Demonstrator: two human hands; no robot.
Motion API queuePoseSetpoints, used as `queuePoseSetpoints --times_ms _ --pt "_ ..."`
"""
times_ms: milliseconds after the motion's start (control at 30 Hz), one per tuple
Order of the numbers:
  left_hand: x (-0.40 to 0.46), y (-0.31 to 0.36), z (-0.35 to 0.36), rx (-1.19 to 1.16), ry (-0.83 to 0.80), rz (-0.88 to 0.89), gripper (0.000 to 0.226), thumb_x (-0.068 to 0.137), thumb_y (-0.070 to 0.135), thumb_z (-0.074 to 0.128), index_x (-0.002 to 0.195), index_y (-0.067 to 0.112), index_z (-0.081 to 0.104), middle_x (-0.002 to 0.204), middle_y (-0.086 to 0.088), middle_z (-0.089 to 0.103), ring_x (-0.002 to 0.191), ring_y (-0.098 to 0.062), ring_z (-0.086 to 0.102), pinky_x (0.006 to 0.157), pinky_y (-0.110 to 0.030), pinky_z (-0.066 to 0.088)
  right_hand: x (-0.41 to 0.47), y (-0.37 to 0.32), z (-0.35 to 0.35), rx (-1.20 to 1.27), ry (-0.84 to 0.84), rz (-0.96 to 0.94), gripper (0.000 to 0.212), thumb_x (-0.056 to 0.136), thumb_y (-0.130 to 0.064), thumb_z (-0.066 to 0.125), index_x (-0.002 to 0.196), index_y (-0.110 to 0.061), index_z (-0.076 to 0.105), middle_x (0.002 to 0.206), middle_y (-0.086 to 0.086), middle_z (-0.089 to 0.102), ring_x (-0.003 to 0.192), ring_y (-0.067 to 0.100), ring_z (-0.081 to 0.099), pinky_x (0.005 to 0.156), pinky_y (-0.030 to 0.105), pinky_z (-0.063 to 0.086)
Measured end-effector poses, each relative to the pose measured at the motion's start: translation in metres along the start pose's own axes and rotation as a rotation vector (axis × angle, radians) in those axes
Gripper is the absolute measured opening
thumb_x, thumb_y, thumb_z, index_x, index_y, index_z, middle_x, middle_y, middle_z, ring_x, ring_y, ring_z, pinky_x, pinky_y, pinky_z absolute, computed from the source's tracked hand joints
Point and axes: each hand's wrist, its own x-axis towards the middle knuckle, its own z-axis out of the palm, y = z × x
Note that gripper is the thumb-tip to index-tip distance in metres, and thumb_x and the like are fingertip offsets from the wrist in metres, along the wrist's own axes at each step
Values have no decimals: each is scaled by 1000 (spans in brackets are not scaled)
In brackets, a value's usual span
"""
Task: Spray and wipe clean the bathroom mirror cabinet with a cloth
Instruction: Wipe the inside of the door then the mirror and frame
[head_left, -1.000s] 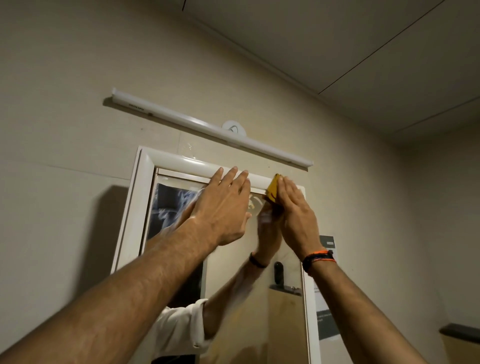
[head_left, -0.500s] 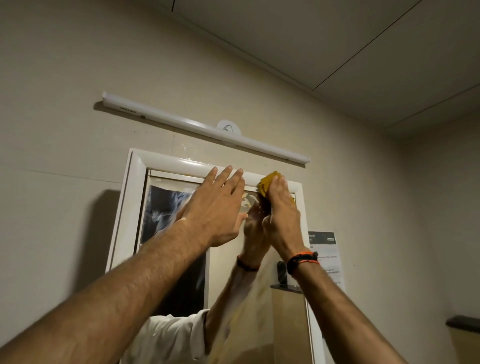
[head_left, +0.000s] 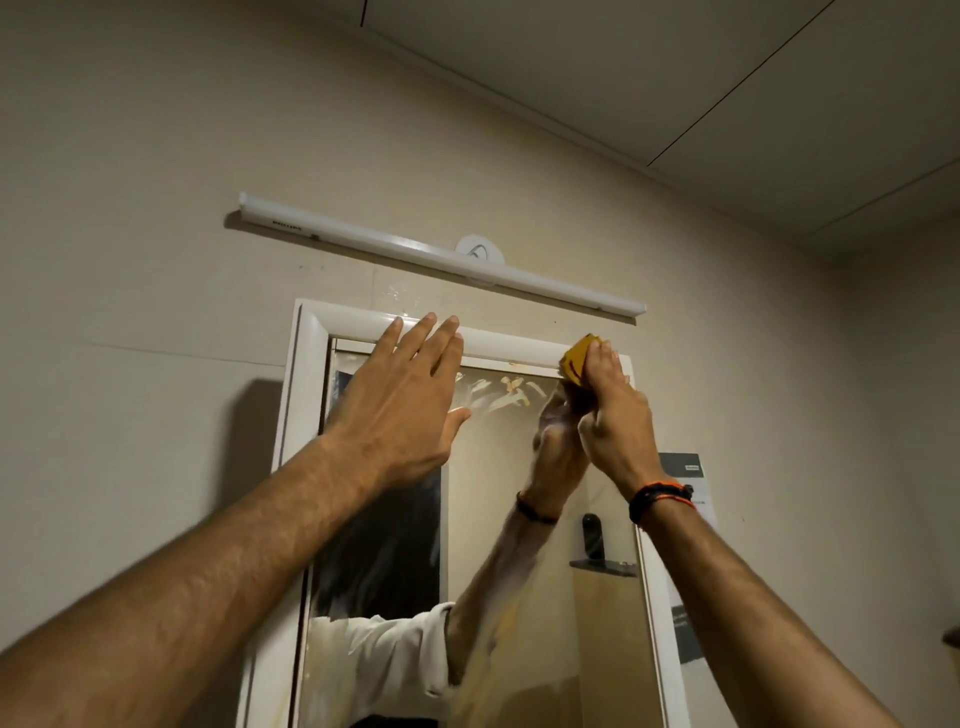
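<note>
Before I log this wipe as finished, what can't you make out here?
- Mirror cabinet: lower part cut off by the head view's bottom edge.
- Yellow cloth: mostly hidden under the right hand.
- Wall notice: print too small to read.
- Spray bottle: not in view.

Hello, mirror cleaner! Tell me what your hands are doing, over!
Left hand flat, fingers straight, on the mirror top. Right hand grips yellow cloth at the white frame, top right corner. Nothing blocking.

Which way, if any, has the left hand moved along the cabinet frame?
Yes. The left hand has slid left along the frame top rail, away from the cloth.
</note>
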Motion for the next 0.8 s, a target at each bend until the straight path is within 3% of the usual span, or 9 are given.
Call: queuePoseSetpoints --times_ms 167,367,500,567,667,800 --pt "-11 -17 -7 -1 -24 -10 76 98 57 23 154 13 -6 163 -8 -9 150 -24 -9 119 -40 -10 -11 -45 14 27 -32 -81 86 83 13 47 156 -14 11 164 5 7 151 19 5 124 38 11" --pt "-19 -19 -14 -70 -10 -30 76 98 52 30 154 14 -4 164 -8 -2 151 -23 -3 121 -40 -5 -31 -120 43 91 -95 -333 66 102 -18 46 156 -15 8 163 6 -2 146 9 -10 123 30 -2" --pt "-24 -24 -20 -76 -28 -56 77 98 55 28 155 13 -3 164 -8 -3 151 -22 -4 122 -40 -3 -33 -117 36 81 -135 -444 57 103 -20 42 154 -14 18 161 6 6 147 11 -2 121 22 -5" --pt "-26 -26 -22 -68 -44 -64 78 98 57 26 155 12 -3 163 -9 -5 151 -23 -5 122 -40 -3 -30 -100 25 7 -157 -476 55 102 -12 42 153 -15 23 161 6 15 149 14 5 121 24 -4" --pt "-29 -29 -25 -46 -87 -66 78 98 57 25 154 12 -6 163 -9 -9 150 -23 -8 122 -40 -4 -23 -65 8 -41 -150 -353 65 94 4 47 152 -18 27 159 2 20 150 18 13 124 35 6" --pt "-32 -33 -29 -36 -109 -57 77 99 56 24 154 12 -7 163 -8 -10 150 -22 -9 122 -40 -4 -16 -37 -12 32 -61 1 86 76 22 47 152 -16 33 158 6 27 148 25 23 122 41 18"
